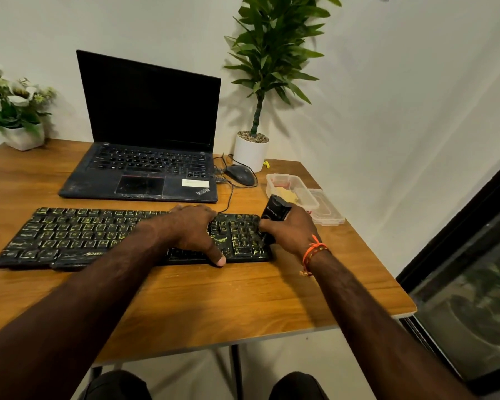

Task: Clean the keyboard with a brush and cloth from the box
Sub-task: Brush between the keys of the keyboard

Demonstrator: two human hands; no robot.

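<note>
A black keyboard (78, 236) with yellow-green marks on its keys lies across the wooden table (214, 298). My left hand (195, 230) rests on its right half, fingers spread over the keys and thumb at the front edge. My right hand (293, 230) grips a black brush tool (274, 212), its tip down on the number pad at the keyboard's right end. The clear plastic box (300, 187) stands open behind my right hand, with a yellow cloth (286, 195) and something red inside.
An open black laptop (145, 166) sits behind the keyboard. A wired mouse (241, 174) and a white potted plant (250, 151) stand at the back right. The box's lid (328, 210) lies by the table's right edge. A flower pot (23, 137) is at the back left.
</note>
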